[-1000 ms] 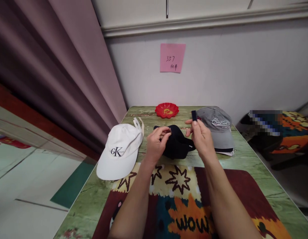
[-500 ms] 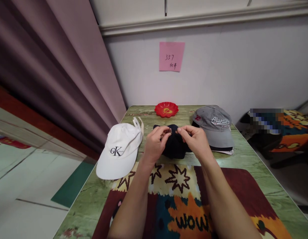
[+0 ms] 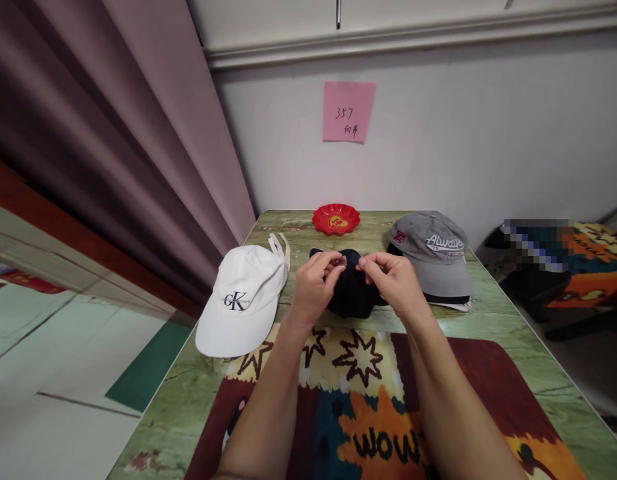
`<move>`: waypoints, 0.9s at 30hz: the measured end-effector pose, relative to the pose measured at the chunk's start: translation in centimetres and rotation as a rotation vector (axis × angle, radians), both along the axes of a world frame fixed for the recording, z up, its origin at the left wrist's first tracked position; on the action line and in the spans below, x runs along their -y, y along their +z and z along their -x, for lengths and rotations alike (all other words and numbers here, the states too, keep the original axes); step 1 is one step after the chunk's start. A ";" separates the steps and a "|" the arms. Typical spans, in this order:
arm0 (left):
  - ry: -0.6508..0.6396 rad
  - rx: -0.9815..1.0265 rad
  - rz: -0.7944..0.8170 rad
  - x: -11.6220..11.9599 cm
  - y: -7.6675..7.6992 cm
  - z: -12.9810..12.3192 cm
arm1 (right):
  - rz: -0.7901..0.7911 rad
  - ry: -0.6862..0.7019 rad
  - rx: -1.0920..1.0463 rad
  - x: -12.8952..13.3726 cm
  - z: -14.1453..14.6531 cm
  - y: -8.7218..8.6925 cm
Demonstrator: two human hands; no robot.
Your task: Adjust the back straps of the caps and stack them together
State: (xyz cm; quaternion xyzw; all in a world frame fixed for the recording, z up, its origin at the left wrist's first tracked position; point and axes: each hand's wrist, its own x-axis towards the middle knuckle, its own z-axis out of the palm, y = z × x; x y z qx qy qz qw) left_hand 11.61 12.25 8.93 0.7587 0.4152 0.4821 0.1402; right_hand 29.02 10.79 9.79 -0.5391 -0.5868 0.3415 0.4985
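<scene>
A dark, nearly black cap [image 3: 352, 298] lies on the table just beyond the mat, partly covered by my hands. At its near-top edge my left hand [image 3: 314, 283] pinches a small shiny piece, which looks like the buckle of its strap. Just to the right, the thumb and fingers of my right hand [image 3: 394, 279] are closed on the strap, whose end is too small to make out. To the left sits a white cap [image 3: 248, 287] with black lettering, its strap ends loose at the back. A grey cap [image 3: 428, 243] rests on the right, stacked over other caps.
A red scalloped dish [image 3: 336, 220] stands at the back of the green wood-patterned table [image 3: 188, 400]. The patterned mat [image 3: 463, 373] covers the near side. Behind the table, a pink note [image 3: 349, 112] is stuck to the wall. A curtain [image 3: 153, 127] hangs at left.
Both hands keep their pinch at the cap and barely shift. The small shiny piece in my left fingers shows a bit more. The whole view has moved slightly.
</scene>
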 end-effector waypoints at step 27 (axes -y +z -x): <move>-0.127 0.125 0.161 0.2 0.5 0.2 | -0.013 0.116 0.036 -0.1 -0.9 -0.1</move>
